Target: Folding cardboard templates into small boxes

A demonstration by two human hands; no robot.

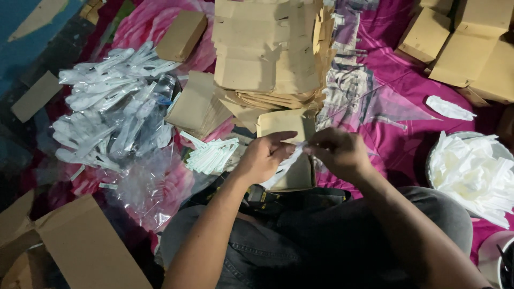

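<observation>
Head view: person sits cross-legged on pink floral sheet (pixel 396 80).
Left hand (pixel 262 158): pinches lower end of white plastic-wrapped utensil (pixel 286 162).
Right hand (pixel 337 152): grips its top, over flat cardboard box (pixel 286 144).
Wrapped spoon pile (pixel 112 107): left, within reach.

A pink flowered cloth (pixel 391 91) carries everything: a stack of flat cardboard sheets (pixel 267 48) at its far edge, wrapped plastic spoons (pixel 107 112) left, folded boxes (pixel 466 43) at the far right corner.

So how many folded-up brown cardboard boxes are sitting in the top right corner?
3 show: a small folded box on the left, a larger one in the middle, and one at the frame's right edge. More may lie beyond the edge.
</observation>
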